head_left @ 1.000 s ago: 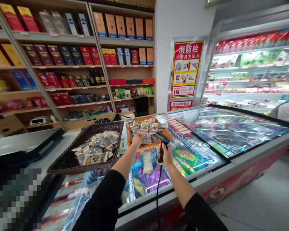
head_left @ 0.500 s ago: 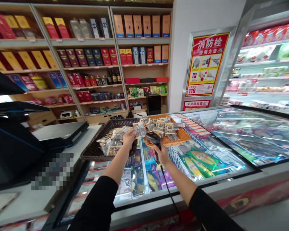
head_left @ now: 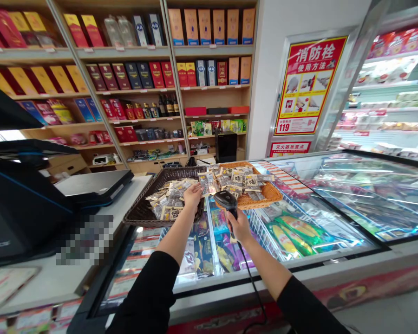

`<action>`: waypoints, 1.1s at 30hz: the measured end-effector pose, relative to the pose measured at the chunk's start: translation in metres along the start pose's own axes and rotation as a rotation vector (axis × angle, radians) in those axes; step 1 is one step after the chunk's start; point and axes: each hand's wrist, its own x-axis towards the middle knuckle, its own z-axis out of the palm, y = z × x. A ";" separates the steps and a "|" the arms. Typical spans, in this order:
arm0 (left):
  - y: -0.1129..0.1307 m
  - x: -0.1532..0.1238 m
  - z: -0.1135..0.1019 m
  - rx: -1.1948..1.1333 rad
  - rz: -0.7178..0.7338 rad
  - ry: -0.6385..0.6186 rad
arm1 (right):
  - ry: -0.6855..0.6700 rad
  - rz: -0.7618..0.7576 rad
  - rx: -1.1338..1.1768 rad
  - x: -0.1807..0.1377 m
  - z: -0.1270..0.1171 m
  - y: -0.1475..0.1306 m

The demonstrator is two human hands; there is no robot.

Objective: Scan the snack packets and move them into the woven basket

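Now the left hand [head_left: 192, 195] is shifted from the orange basket [head_left: 271, 192], ahead of the right hand [head_left: 239, 226], to the dark basket's [head_left: 136, 208] edge, a sachet [head_left: 206, 182] seemingly pinched in its fingertips. A scanner [head_left: 226, 199] is gripped in the right hand, its head near the sachet, so the two seem to be brought together.

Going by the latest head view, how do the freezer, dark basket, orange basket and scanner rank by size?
1. Freezer
2. Dark basket and orange basket: too alike to rank surely
3. Scanner
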 end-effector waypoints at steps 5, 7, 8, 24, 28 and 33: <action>-0.001 0.001 -0.001 0.035 0.017 0.022 | 0.004 -0.010 0.003 0.000 0.000 0.002; -0.001 0.002 0.000 0.049 0.021 0.023 | 0.005 0.000 0.005 -0.001 0.001 0.002; -0.002 0.002 0.000 0.046 0.017 0.018 | 0.006 0.005 0.005 -0.001 0.001 0.003; 0.047 0.034 -0.087 0.820 0.151 0.282 | 0.040 -0.011 0.079 -0.002 -0.003 0.007; 0.060 0.027 -0.090 1.054 0.249 0.279 | 0.039 0.007 0.121 -0.001 -0.001 0.011; 0.064 0.008 -0.041 1.091 0.575 0.117 | 0.061 0.038 0.259 0.009 -0.012 0.003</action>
